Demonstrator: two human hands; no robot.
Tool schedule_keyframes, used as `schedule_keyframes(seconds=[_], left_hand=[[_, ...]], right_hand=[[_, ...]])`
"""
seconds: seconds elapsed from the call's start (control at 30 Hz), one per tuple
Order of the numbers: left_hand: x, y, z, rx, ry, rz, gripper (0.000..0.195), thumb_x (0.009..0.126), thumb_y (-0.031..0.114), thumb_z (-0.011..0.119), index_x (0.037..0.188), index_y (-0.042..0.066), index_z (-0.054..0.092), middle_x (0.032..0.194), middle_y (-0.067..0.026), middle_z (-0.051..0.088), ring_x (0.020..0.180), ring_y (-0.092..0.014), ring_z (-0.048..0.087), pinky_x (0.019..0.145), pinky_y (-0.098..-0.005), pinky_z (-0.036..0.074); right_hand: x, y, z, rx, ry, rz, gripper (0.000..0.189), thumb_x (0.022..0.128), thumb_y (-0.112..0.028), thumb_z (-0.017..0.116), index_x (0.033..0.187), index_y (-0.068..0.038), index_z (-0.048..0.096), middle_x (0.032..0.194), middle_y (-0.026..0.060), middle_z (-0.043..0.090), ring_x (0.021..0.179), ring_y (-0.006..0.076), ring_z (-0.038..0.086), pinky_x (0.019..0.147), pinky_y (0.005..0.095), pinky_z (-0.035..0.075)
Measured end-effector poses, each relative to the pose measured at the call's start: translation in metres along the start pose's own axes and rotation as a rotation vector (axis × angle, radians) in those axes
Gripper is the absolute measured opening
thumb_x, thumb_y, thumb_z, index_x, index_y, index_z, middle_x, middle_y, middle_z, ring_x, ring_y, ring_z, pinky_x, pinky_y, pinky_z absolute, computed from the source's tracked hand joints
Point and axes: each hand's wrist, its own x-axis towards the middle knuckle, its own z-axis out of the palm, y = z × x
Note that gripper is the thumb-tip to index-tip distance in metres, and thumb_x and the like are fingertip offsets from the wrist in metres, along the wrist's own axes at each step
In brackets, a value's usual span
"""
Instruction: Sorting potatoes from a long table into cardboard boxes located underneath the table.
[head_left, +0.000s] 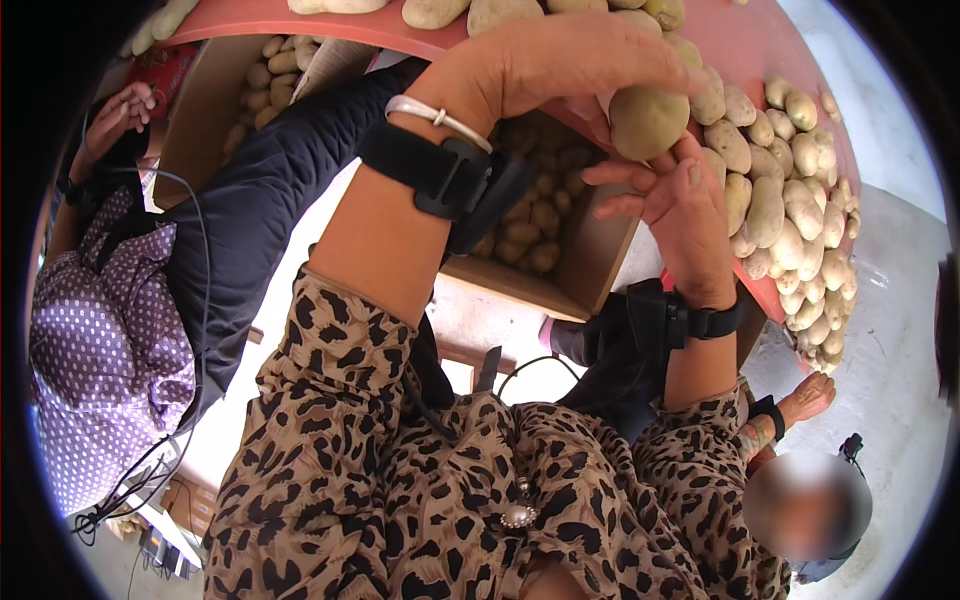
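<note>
A round potato (649, 124) is between my two hands above the edge of the red tabletop (739, 30). My left hand (577, 64), a pale bracelet at its wrist, arches over the potato from above and grips it; its fingertips are blurred. From below, my right hand (686, 199) reaches up with spread fingers, some meeting the potato's underside. Whether those fingers also grip it is hidden. Under my hands stands an open cardboard box (525, 289) with several potatoes (532, 221) inside. Just beyond my right hand, a heap of potatoes (784, 180) covers the tabletop.
More potatoes (502, 13) lie along the table's near edge. At left, a second cardboard box (191, 124) holds potatoes, beside a person in a dotted purple top (105, 322) with a cable (204, 300). Another person's hand (810, 396) is at lower right.
</note>
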Motion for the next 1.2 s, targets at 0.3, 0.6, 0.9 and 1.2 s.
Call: schedule_keyframes(seconds=[0.3, 0.6, 0.9, 1.2], left_hand=[[-0.017, 0.014, -0.003, 0.133, 0.247, 0.084, 0.036, 0.088, 0.026, 0.055, 0.113, 0.001, 0.056, 0.099, -0.0081, 0.063, 0.090, -0.012, 0.059, 0.068, -0.0219, 0.046], [-0.006, 0.008, -0.011, -0.163, 0.614, 0.287, 0.022, 0.090, 0.022, 0.052, 0.099, 0.003, 0.058, 0.088, -0.0058, 0.063, 0.078, -0.011, 0.059, 0.062, -0.0217, 0.045], [0.002, 0.009, -0.017, -0.192, 0.631, 0.268, 0.019, 0.089, 0.022, 0.055, 0.094, 0.004, 0.058, 0.086, -0.0042, 0.063, 0.075, -0.009, 0.058, 0.062, -0.0215, 0.044], [0.005, 0.013, -0.027, -0.183, 0.608, 0.224, 0.020, 0.088, 0.023, 0.056, 0.094, 0.005, 0.058, 0.084, -0.0028, 0.062, 0.075, -0.009, 0.057, 0.064, -0.0220, 0.044]], right_hand=[[-0.021, 0.017, -0.011, -0.805, -0.173, -0.018, 0.041, 0.072, -0.018, 0.072, 0.104, 0.000, 0.054, 0.080, 0.0091, 0.058, 0.075, 0.0211, 0.059, 0.070, 0.0323, 0.047], [0.042, -0.078, -0.037, -1.217, 0.099, -0.306, 0.033, 0.077, -0.022, 0.066, 0.101, -0.001, 0.055, 0.071, 0.0134, 0.057, 0.062, 0.0254, 0.056, 0.059, 0.0335, 0.046], [0.154, -0.079, -0.033, -1.586, 0.049, -0.278, 0.056, 0.076, -0.044, 0.063, 0.107, 0.002, 0.056, 0.099, 0.0264, 0.057, 0.091, 0.0379, 0.057, 0.077, 0.0427, 0.045], [0.178, -0.108, -0.057, -1.148, 0.083, 0.303, 0.054, 0.077, -0.040, 0.059, 0.116, -0.003, 0.055, 0.105, 0.0135, 0.057, 0.094, 0.0202, 0.054, 0.070, 0.0301, 0.048]])
